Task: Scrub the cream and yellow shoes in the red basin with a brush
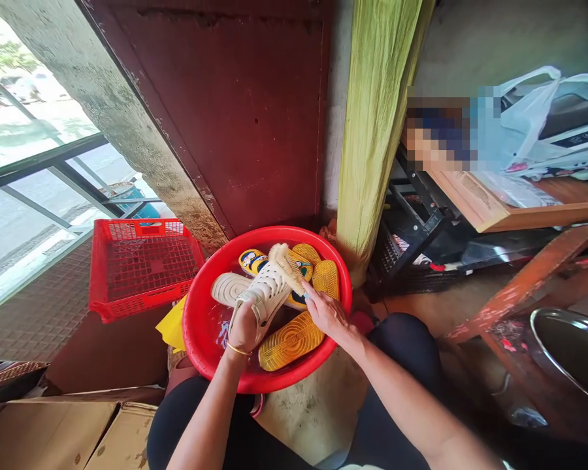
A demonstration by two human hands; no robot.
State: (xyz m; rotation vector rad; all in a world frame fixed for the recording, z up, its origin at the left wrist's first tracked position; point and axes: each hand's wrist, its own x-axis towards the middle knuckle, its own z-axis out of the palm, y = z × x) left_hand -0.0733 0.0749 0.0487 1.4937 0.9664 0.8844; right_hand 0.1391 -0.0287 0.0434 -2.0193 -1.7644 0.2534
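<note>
One bare left hand (244,323), wearing a thin gold-coloured bangle (238,351), is slipped into a white rubber clog with round holes (268,292); its fingers are hidden, so I cannot tell whether they are spread. The right hand (327,314) pinches a brush with cream bristles (289,271) at the clog's toe, over a round red plastic basin (196,326). Beneath, a yellow slipper sole with concentric grooves (293,341) and a white grooved sole (229,289) lie in the basin.

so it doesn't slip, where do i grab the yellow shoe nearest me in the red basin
Probably across its long edges near the left end, from above: the yellow shoe lies sole up beside the red basin's near rim, and the right hand overlaps its other end in this view.
</note>
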